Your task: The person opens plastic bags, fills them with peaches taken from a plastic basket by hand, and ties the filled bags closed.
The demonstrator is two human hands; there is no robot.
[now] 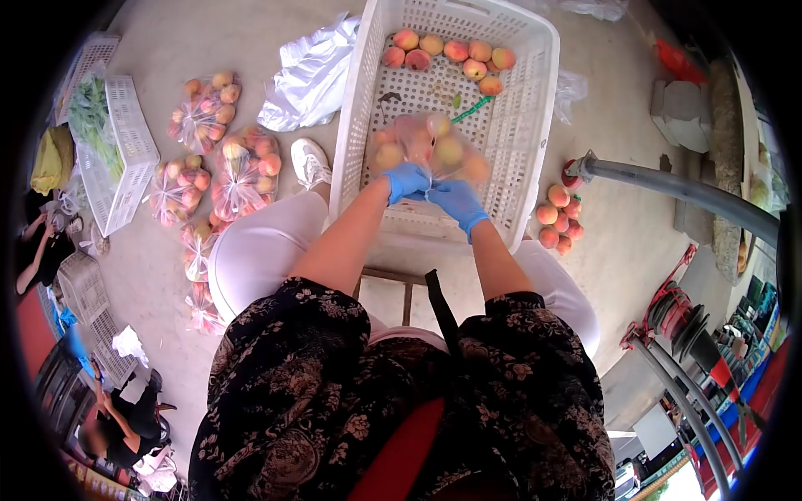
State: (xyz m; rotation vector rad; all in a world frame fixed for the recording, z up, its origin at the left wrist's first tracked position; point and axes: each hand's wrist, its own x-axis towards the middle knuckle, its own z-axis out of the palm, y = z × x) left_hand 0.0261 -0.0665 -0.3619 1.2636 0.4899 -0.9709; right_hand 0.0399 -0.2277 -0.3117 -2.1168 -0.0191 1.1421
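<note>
Both my hands wear blue gloves and meet at the gathered neck of a clear plastic bag (430, 144) filled with peaches. My left hand (406, 182) is closed on the bag's neck from the left. From the right, my right hand (458, 204) pinches the same neck, its fingers touching those of the left. The bag rests in the near half of a white perforated crate (344, 134). Loose peaches (455, 51) lie at the crate's far end, and a green strip (473, 109) sits just beyond the bag.
Several tied bags of peaches (242, 175) lie on the floor at left, near silvery plastic sheeting (307, 75). Loose peaches (560, 219) and a metal pole (668, 188) are at right. A crate of greens (117, 150) and people (125, 422) are farther left.
</note>
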